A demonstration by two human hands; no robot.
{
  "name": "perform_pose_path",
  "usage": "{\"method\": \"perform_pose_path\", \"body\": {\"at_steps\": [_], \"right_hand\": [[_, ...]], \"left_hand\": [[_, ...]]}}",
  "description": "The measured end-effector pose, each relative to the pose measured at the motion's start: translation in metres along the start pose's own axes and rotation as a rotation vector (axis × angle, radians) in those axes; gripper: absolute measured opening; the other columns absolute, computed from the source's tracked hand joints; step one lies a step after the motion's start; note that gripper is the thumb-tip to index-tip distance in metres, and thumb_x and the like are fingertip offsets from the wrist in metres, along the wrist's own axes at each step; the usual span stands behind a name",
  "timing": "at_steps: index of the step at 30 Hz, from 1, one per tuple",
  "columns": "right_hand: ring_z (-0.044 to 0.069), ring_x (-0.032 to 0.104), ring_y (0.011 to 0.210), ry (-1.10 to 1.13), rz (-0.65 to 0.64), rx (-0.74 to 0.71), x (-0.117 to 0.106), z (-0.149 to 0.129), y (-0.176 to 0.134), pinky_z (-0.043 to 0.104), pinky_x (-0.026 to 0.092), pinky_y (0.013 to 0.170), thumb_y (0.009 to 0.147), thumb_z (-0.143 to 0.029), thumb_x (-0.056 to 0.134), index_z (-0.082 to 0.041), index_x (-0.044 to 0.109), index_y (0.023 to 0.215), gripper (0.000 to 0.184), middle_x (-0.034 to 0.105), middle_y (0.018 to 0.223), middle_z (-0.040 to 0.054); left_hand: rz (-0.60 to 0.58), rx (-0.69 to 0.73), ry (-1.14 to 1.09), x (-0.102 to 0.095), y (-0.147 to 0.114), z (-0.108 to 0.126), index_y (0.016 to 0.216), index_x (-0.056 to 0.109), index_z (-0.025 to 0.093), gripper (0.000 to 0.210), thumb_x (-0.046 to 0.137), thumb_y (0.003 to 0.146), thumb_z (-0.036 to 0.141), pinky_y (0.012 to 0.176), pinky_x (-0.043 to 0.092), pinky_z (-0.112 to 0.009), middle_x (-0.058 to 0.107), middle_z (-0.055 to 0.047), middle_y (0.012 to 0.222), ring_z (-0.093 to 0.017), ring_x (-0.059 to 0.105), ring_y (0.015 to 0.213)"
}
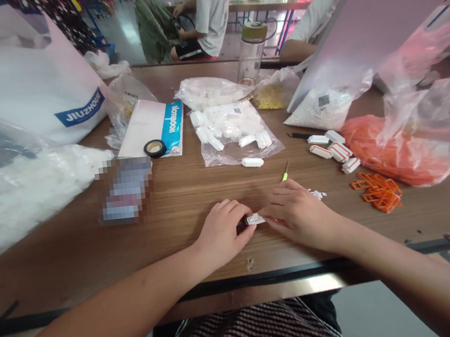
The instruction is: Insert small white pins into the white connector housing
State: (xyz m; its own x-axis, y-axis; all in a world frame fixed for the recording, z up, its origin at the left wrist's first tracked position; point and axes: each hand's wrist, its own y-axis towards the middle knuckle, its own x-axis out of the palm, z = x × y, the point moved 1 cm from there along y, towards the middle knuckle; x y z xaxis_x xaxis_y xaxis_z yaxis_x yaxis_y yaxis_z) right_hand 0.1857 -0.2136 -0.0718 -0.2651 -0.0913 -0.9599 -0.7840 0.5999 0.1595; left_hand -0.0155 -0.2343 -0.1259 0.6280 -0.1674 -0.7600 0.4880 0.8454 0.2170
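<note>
White rectangular plastic block with small dark openings (255, 219) is on the wearer's side of the clear plastic bag of white parts (227, 155), its left end pinched by the left hand (227, 231), its right end by the right hand (302, 214). Right of that bag lie orange rectangular plastic frames (381, 195); left, a round black tape roll (155, 155).

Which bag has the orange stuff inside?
The clear bag on the right, just behind the pile of loose orange frames. Orange shows through its plastic; the other bags on the table show no orange inside.
</note>
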Motion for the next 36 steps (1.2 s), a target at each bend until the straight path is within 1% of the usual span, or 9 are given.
{"method": "perform_pose_path", "body": {"at_steps": [3, 7, 11, 15, 18, 21, 25, 29, 36], "right_hand": [[0.017, 0.050, 0.072, -0.036, 0.019, -0.029, 0.0018, -0.0045, 0.0004, 0.035, 0.031, 0.080, 0.099, -0.021, 0.047, -0.018, 0.070, 0.082, 0.029, 0.063, 0.073, 0.0033], [0.018, 0.051, 0.074, -0.070, -0.024, -0.055, 0.0033, -0.0076, 0.0028, 0.036, 0.031, 0.082, 0.098, -0.020, 0.048, -0.017, 0.070, 0.082, 0.027, 0.063, 0.073, 0.0037], [0.018, 0.051, 0.075, -0.042, -0.049, -0.042, 0.0030, -0.0059, 0.0012, 0.037, 0.031, 0.083, 0.095, -0.020, 0.050, -0.017, 0.068, 0.078, 0.025, 0.062, 0.074, 0.0038], [0.017, 0.050, 0.073, 0.005, -0.021, -0.014, 0.0025, -0.0041, -0.0018, 0.035, 0.032, 0.081, 0.094, -0.020, 0.051, -0.017, 0.067, 0.076, 0.025, 0.061, 0.076, 0.0037], [0.016, 0.050, 0.071, 0.030, 0.010, 0.008, 0.0026, -0.0036, -0.0019, 0.035, 0.032, 0.080, 0.095, -0.019, 0.051, -0.016, 0.069, 0.081, 0.024, 0.061, 0.075, 0.0027], [0.017, 0.051, 0.073, 0.012, 0.003, -0.023, 0.0036, -0.0036, -0.0010, 0.035, 0.032, 0.081, 0.097, -0.020, 0.049, -0.017, 0.070, 0.084, 0.025, 0.061, 0.075, 0.0030], [0.018, 0.050, 0.075, -0.043, -0.002, -0.060, 0.0054, -0.0030, -0.0016, 0.037, 0.031, 0.080, 0.096, -0.021, 0.049, -0.017, 0.070, 0.082, 0.025, 0.060, 0.075, 0.0039], [0.017, 0.049, 0.074, -0.048, 0.025, -0.074, 0.0066, -0.0037, -0.0033, 0.036, 0.032, 0.080, 0.095, -0.018, 0.049, -0.017, 0.069, 0.081, 0.024, 0.059, 0.073, 0.0031], [0.016, 0.049, 0.071, -0.004, 0.048, -0.040, 0.0060, -0.0053, -0.0059, 0.035, 0.034, 0.080, 0.091, -0.016, 0.051, -0.016, 0.066, 0.074, 0.023, 0.058, 0.072, 0.0027]], "left_hand": [[0.002, 0.005, -0.003, -0.0004, 0.0000, 0.0001, 0.091, 0.058, 0.019, 0.009, 0.063, 0.090, 0.027, 0.082, 0.045, -0.040, 0.064, -0.003, 0.090, -0.022, 0.056, 0.087], [-0.002, 0.008, 0.009, -0.0007, 0.0003, 0.0005, 0.091, 0.059, 0.019, 0.011, 0.063, 0.090, 0.029, 0.081, 0.045, -0.039, 0.063, -0.003, 0.088, -0.022, 0.056, 0.086], [0.001, 0.007, 0.006, -0.0007, 0.0009, 0.0011, 0.091, 0.058, 0.019, 0.011, 0.064, 0.090, 0.028, 0.080, 0.045, -0.039, 0.064, -0.003, 0.089, -0.022, 0.057, 0.087], [0.006, 0.007, 0.000, -0.0009, 0.0007, 0.0013, 0.091, 0.058, 0.020, 0.010, 0.064, 0.089, 0.027, 0.081, 0.045, -0.039, 0.065, -0.003, 0.091, -0.022, 0.057, 0.088], [0.006, 0.007, 0.001, -0.0011, 0.0001, 0.0011, 0.091, 0.058, 0.020, 0.009, 0.064, 0.089, 0.027, 0.081, 0.045, -0.040, 0.065, -0.002, 0.091, -0.022, 0.057, 0.087], [0.007, 0.008, -0.006, -0.0016, 0.0001, 0.0013, 0.091, 0.058, 0.020, 0.009, 0.064, 0.089, 0.027, 0.081, 0.046, -0.040, 0.065, -0.002, 0.089, -0.022, 0.057, 0.087], [0.006, 0.000, -0.008, -0.0021, 0.0002, 0.0019, 0.091, 0.058, 0.020, 0.010, 0.064, 0.089, 0.028, 0.081, 0.046, -0.040, 0.065, -0.002, 0.089, -0.022, 0.057, 0.087], [-0.003, -0.006, -0.003, -0.0020, -0.0001, 0.0021, 0.090, 0.058, 0.020, 0.010, 0.065, 0.089, 0.027, 0.080, 0.046, -0.040, 0.065, -0.002, 0.090, -0.022, 0.057, 0.087], [-0.008, -0.003, 0.005, -0.0016, 0.0004, 0.0019, 0.091, 0.059, 0.020, 0.008, 0.064, 0.089, 0.026, 0.081, 0.045, -0.039, 0.065, -0.002, 0.090, -0.022, 0.057, 0.086]]}}
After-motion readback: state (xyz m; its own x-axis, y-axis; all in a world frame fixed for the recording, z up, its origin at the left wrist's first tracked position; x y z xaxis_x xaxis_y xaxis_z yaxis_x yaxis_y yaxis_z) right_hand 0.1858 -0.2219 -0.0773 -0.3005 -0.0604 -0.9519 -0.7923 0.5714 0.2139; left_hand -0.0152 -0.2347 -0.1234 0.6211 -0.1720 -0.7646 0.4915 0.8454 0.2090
